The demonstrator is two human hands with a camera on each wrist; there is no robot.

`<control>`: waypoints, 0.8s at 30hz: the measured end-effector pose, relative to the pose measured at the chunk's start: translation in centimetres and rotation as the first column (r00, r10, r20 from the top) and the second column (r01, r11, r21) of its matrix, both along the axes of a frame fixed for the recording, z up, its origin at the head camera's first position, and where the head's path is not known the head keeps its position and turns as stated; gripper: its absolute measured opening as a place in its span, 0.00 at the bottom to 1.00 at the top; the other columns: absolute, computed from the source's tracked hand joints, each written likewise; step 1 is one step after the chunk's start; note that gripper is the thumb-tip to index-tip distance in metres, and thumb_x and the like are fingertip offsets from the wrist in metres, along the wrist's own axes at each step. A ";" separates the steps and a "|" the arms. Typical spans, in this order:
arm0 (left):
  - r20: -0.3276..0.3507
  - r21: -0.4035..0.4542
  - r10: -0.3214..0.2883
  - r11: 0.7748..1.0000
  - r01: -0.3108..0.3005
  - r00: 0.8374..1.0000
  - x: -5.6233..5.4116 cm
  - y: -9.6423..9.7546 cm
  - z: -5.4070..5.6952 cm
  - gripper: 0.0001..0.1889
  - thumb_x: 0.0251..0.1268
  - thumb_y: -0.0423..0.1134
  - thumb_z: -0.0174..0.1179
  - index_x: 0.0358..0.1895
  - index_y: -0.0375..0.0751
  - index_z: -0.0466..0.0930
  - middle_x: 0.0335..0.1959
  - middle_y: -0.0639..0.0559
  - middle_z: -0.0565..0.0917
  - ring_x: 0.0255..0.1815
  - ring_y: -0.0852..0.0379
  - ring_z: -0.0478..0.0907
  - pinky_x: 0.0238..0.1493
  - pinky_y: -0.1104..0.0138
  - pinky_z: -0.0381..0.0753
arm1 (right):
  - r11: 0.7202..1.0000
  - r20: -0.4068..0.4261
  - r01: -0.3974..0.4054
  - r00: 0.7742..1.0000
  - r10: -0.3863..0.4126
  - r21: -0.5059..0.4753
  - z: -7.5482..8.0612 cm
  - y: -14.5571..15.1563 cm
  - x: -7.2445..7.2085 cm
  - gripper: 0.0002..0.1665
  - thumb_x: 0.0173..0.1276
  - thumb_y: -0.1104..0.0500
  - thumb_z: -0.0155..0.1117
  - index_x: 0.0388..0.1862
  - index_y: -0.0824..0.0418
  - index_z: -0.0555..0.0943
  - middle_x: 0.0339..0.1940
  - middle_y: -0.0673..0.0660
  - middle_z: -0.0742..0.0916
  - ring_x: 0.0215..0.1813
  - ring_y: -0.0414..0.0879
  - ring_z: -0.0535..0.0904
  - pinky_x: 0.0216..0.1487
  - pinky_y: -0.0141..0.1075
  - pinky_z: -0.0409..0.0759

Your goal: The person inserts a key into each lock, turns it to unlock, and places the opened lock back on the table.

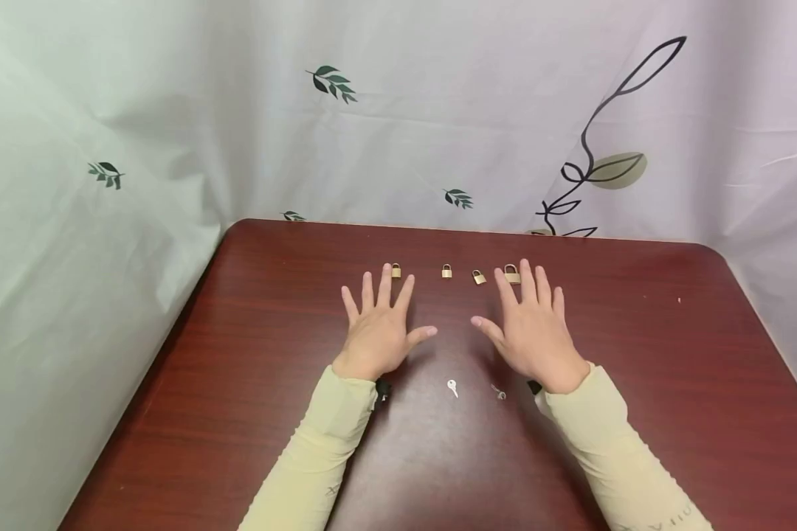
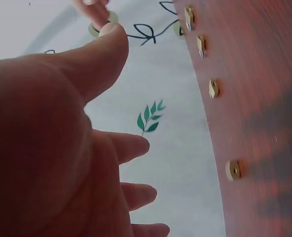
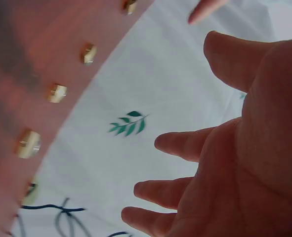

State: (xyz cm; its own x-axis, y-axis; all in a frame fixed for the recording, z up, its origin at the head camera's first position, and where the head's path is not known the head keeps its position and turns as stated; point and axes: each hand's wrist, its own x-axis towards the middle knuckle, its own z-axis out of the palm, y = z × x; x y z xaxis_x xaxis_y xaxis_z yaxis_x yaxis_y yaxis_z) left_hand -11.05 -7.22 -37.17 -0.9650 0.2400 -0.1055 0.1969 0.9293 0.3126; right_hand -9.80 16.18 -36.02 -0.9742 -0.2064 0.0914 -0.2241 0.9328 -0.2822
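Observation:
My left hand (image 1: 375, 335) is held palm down above the table with its fingers spread, holding nothing. The right hand (image 1: 538, 335) hovers the same way, fingers spread apart. Beyond the fingertips stand brass padlocks in a loose row: one padlock (image 1: 396, 271) by the left index finger, a second padlock (image 1: 446, 271) between the hands, a tilted padlock (image 1: 480, 277), and a larger padlock (image 1: 512, 274) partly behind the right fingers. Nearer me lies a silver key (image 1: 453, 388). To its right is another small metal piece (image 1: 499, 392), perhaps keys; its shape is unclear.
The dark red wooden table (image 1: 239, 413) has rounded far corners. A pale curtain (image 1: 398, 133) with leaf prints hangs behind its far edge and along the left side. Tiny specks lie on the table at the right.

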 end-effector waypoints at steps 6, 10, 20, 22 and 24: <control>0.031 -0.023 0.005 1.000 -0.005 0.999 0.3 -2.5 0.4 0.46 0.66 0.65 0.59 0.81 0.50 0.52 0.83 0.41 0.39 0.80 0.31 0.33 0.69 0.31 0.25 | 0.998 0.043 -0.042 0.998 0.040 0.050 2.4 -0.6 -1.9 0.48 0.73 0.39 0.60 0.80 0.65 0.56 0.80 0.76 0.51 0.79 0.74 0.44 0.71 0.71 0.46; 0.041 -0.047 -0.009 0.999 0.010 0.999 0.5 -3.8 0.6 0.41 0.67 0.63 0.61 0.79 0.51 0.60 0.82 0.40 0.46 0.80 0.30 0.41 0.69 0.29 0.30 | 0.994 0.086 -0.071 0.994 0.063 0.087 3.4 -1.1 -3.2 0.49 0.74 0.38 0.58 0.80 0.65 0.55 0.80 0.75 0.49 0.78 0.73 0.46 0.71 0.69 0.49; 0.092 -0.053 -0.063 0.996 0.068 0.994 1.4 -5.6 -0.2 0.37 0.65 0.57 0.65 0.75 0.49 0.68 0.79 0.39 0.58 0.78 0.32 0.52 0.69 0.28 0.38 | 0.981 0.170 -0.143 0.978 0.120 0.132 3.9 -3.3 -5.6 0.49 0.74 0.36 0.56 0.81 0.64 0.54 0.80 0.76 0.50 0.76 0.73 0.53 0.71 0.65 0.57; 0.086 -0.056 -0.067 0.996 0.072 0.994 1.5 -5.9 -0.3 0.36 0.64 0.56 0.67 0.74 0.49 0.69 0.79 0.39 0.59 0.78 0.32 0.54 0.68 0.27 0.40 | 0.981 0.180 -0.149 0.976 0.126 0.125 3.9 -3.7 -6.1 0.49 0.74 0.36 0.56 0.81 0.64 0.54 0.79 0.76 0.50 0.76 0.73 0.54 0.71 0.64 0.58; 0.078 -0.059 -0.073 0.995 0.077 0.994 1.7 -6.1 -0.4 0.36 0.63 0.54 0.68 0.73 0.48 0.71 0.78 0.39 0.60 0.77 0.32 0.55 0.68 0.27 0.42 | 0.982 0.185 -0.152 0.974 0.129 0.113 3.8 -4.1 -6.6 0.49 0.74 0.37 0.57 0.81 0.64 0.54 0.79 0.75 0.51 0.76 0.72 0.55 0.71 0.63 0.59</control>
